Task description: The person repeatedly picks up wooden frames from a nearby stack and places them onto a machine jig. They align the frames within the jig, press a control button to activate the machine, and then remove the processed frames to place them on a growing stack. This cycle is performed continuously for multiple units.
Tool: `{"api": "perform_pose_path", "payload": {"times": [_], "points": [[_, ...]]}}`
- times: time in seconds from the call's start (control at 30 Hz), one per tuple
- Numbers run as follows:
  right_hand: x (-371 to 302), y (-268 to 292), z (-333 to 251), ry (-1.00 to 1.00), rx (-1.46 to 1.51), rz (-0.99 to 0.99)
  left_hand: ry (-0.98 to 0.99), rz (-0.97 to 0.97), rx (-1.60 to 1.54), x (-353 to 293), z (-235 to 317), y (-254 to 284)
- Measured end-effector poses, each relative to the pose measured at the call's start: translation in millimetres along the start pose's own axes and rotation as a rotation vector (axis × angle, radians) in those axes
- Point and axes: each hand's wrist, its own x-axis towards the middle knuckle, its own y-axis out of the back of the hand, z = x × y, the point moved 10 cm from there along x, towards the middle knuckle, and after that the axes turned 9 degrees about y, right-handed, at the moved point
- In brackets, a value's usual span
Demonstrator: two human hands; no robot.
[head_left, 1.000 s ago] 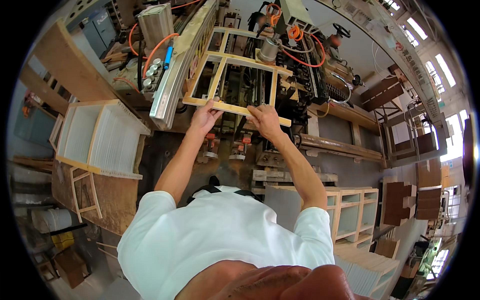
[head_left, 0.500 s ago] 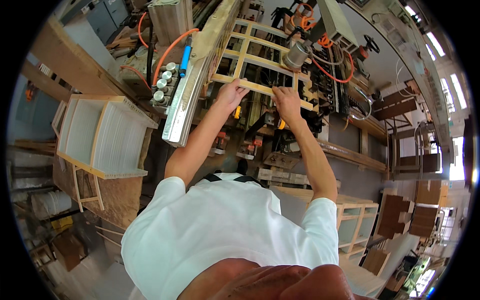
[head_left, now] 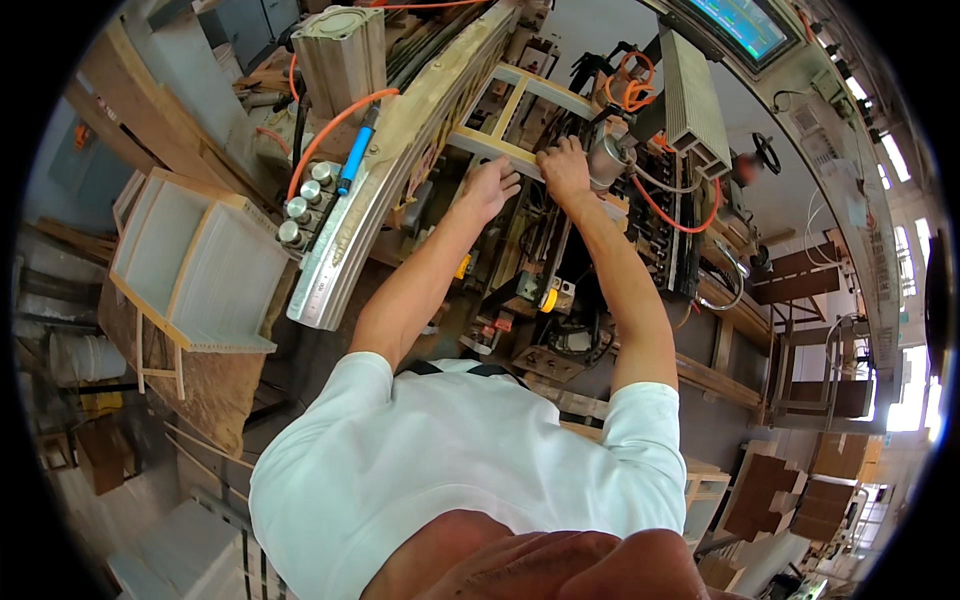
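A pale wooden lattice frame (head_left: 478, 141) lies in the machine ahead of me, its near rail toward my body. My right hand (head_left: 566, 168) reaches over the right end of that rail, with fingers bent and closed on the wood. Just below the rail, my left hand (head_left: 488, 190) is held with loosely curled fingers, slightly apart, and nothing shows in them. Right of my right hand, a metal cylinder (head_left: 607, 160) hides the frame's right side.
At the left runs a metal beam (head_left: 345, 250) with several silver knobs and a blue pen-like tool (head_left: 358, 158). Orange air hoses (head_left: 631, 92) loop at the right. A screen (head_left: 735, 32) is at the top right. A stack of wooden frames (head_left: 205, 265) stands on a board at the far left.
The lattice frame sits farther into the machine, and less of its grid shows. My hands have come closer together, and the left one has loosened from the rail. The whole view has shifted.
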Motion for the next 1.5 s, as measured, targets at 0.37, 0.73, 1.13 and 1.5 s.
{"api": "perform_pose_path", "payload": {"times": [0.37,0.73,1.13,1.5], "points": [[12.6,-27.7,2.9,0.011,0.236,-0.029,-0.045,-0.142,-0.379,37.2,-25.3,-22.1],[13.3,-25.8,-1.6,0.054,0.304,-0.162,-0.097,-0.014,-0.436,-69.7,-94.7,35.8],[23.3,-51.1,-9.8,0.05,0.27,-0.315,0.085,0.011,-0.35,-299.3,-189.2,94.0],[27.8,-83.3,1.5,-0.038,0.333,-0.263,0.113,-0.01,-0.376,-390.4,-196.4,150.0]]}}
